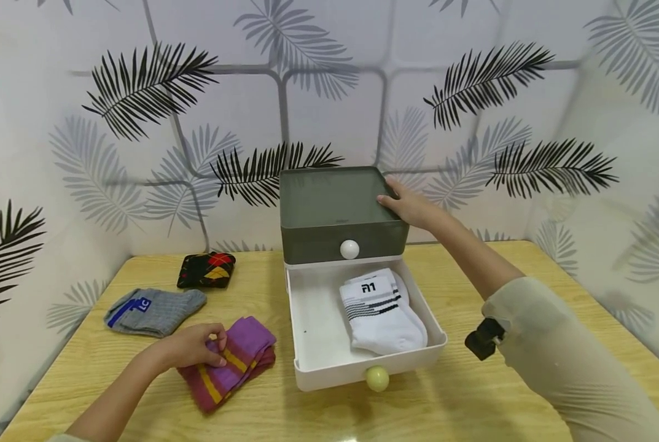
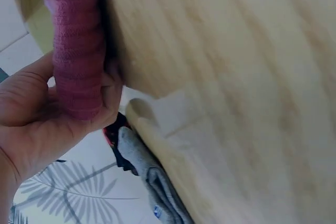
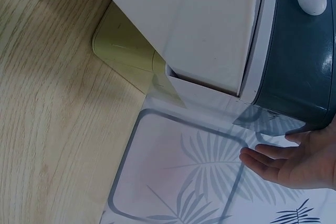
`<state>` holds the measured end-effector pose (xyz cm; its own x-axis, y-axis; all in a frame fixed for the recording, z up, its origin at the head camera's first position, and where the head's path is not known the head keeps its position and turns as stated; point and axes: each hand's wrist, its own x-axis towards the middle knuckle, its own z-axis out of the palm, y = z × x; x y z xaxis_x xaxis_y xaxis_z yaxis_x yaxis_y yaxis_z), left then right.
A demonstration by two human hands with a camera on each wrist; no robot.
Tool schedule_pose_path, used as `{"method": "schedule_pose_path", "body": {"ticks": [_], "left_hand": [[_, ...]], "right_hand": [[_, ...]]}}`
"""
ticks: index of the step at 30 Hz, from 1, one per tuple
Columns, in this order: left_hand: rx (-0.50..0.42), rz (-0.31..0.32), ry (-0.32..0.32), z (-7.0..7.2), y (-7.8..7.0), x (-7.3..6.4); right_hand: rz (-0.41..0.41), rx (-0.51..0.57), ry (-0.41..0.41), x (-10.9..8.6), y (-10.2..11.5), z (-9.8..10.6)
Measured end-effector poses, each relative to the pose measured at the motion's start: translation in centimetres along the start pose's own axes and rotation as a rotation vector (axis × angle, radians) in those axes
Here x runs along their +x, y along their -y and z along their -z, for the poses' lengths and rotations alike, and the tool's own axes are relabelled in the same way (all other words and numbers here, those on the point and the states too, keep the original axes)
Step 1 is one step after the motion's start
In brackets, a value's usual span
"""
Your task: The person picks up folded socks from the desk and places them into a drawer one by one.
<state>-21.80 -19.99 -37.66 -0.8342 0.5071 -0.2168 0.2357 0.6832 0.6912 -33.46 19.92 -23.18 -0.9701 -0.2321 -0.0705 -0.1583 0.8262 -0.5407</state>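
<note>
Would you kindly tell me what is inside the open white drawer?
The white drawer holds white socks with black stripes, toward its right side; its left side looks bare. Whatever lies beneath the socks is covered, and the dark grey compartment above hides any part farther back.

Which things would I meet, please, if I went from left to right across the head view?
Grey sock, purple striped sock, open white drawer, light sleeve on the right arm.
</note>
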Motion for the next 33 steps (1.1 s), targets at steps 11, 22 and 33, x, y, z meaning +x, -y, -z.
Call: {"method": "schedule_pose_path", "body": {"ticks": [11,22,33], "left_hand": [[-0.469,0.074,0.119,1.9,0.9,-0.5],[-0.816,-0.001,0.411,0.6,2.4,-0.7],[-0.844,-0.042,0.316,0.6,0.3,-1.3]], "right_hand": [[0.006,0.013,-0.005,-0.3,0.0,0.1],[0.017,0.026,-0.003,0.0,-0.3,-0.1],[0.020,0.042,-0.008,0.1,-0.4,-0.1]]}}
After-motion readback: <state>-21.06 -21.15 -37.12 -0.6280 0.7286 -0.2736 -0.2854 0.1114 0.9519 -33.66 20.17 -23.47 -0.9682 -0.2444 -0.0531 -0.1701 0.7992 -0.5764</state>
